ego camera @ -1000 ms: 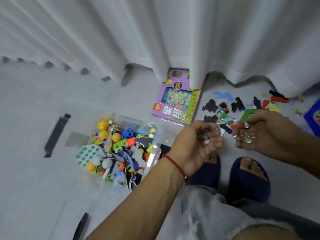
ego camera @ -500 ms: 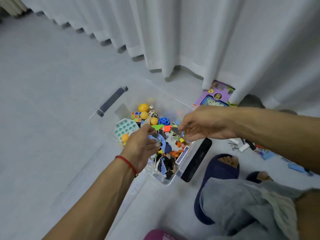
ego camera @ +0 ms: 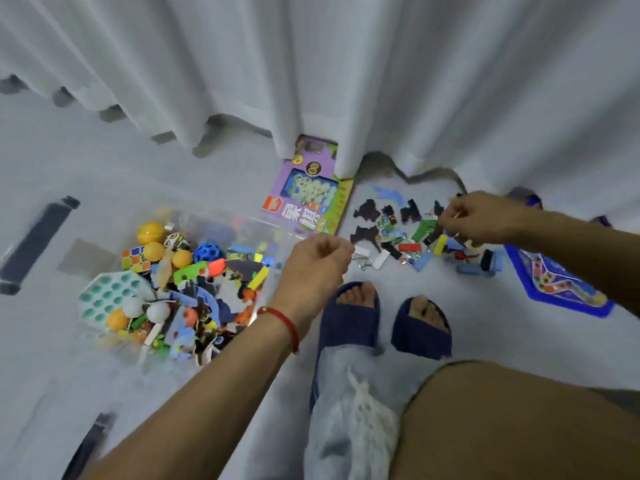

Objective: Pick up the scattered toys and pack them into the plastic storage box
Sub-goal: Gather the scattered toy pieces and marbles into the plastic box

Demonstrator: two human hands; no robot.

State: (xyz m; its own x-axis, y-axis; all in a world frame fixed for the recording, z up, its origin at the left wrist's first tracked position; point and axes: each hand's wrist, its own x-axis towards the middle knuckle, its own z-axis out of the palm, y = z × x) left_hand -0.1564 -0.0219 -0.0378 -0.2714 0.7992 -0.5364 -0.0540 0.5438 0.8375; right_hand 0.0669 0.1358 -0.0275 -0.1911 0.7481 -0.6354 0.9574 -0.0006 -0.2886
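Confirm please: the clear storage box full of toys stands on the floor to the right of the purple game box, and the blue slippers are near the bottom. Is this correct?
Not quite. The head view shows the clear storage box standing to the left of the purple game box, not to the right. The rest holds: it is full of toys, on the floor, and the blue slippers are nearer the bottom.

The pale floor [ego camera: 485,317] is carrying the clear plastic storage box [ego camera: 242,223], full of toys. A purple game box [ego camera: 304,195], scattered toys [ego camera: 408,237] and a blue board [ego camera: 554,285] are lying beside it.
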